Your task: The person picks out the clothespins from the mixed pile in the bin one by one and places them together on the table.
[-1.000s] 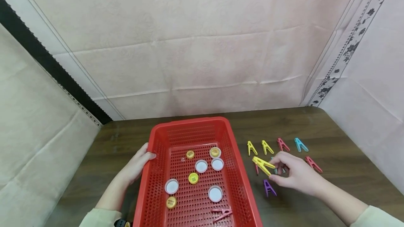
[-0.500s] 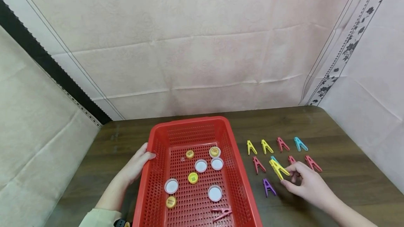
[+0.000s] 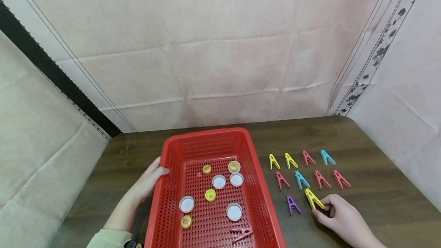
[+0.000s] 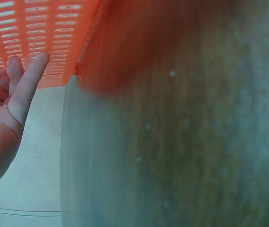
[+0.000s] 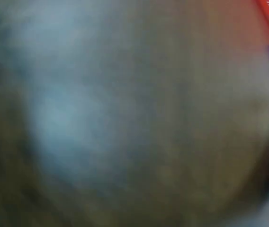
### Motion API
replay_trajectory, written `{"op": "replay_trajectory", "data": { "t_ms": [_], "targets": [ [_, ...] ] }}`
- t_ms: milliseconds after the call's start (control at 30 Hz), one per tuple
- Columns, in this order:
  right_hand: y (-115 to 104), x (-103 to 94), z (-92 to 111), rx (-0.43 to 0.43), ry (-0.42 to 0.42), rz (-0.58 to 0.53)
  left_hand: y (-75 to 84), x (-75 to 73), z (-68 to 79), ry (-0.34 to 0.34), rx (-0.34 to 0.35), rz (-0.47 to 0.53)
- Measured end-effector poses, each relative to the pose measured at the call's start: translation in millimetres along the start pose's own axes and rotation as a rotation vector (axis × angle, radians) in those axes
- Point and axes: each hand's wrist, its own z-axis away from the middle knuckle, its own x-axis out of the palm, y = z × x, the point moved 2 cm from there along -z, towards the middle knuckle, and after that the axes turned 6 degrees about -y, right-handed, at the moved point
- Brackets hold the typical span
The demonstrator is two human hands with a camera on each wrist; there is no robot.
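In the head view my right hand [image 3: 344, 217] pinches a yellow clothespin [image 3: 311, 198] low over the wooden table, just right of a purple clothespin [image 3: 291, 203]. Beyond it lie two rows of clothespins, among them a blue clothespin [image 3: 300, 178] and a red clothespin [image 3: 320, 179]. My left hand [image 3: 146, 182] holds the left rim of a red plastic basket [image 3: 260, 190], thumb on the rim. From the left wrist, that hand's fingers [image 4: 28, 87] show against the basket's slotted outer side. The right wrist view is mostly blurred.
Inside the basket are several white round lids [image 3: 234, 212], several yellow caps [image 3: 210, 195] and a pink clothespin [image 3: 242, 233]. The wooden table [image 3: 379, 186] extends right of the clothespins. Pale cloth [image 3: 213, 68] hangs behind and at both sides.
My right hand has brought the yellow clothespin right and toward me, from over the second row to beside the purple one. The left hand and basket stay put.
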Motion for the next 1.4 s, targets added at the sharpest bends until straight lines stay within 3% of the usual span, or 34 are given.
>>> {"op": "replay_trajectory", "data": {
  "t_ms": [267,533,900,1000,1100,1233,1400],
  "targets": [
    [-1,7.3,-1,0.026,-0.052,0.106,-1.0,0.6,0.9,0.010,-0.001,0.009],
    [-2,4.1,-5,0.084,-0.173,0.103,-0.7,0.4,1.1,0.003,0.009,0.009],
    [-1,2.1,-2,0.066,-0.176,0.086,-1.5,-0.5,-0.2,-0.003,0.004,0.010],
    [-2,-1.3,-2,0.070,-0.141,0.052,-1.0,0.0,0.1,0.006,0.000,0.009],
    [-5,-5.1,-3,0.031,-0.047,0.015,-0.8,0.4,0.0,0.006,0.001,0.008],
    [-12,-9.5,-10,-0.092,0.083,-0.040,-0.9,0.2,-0.6,0.007,-0.001,0.005],
    [-28,-13.8,-27,-0.262,0.109,-0.121,-0.7,0.7,-0.6,0.010,0.000,0.006]
  ]
}}
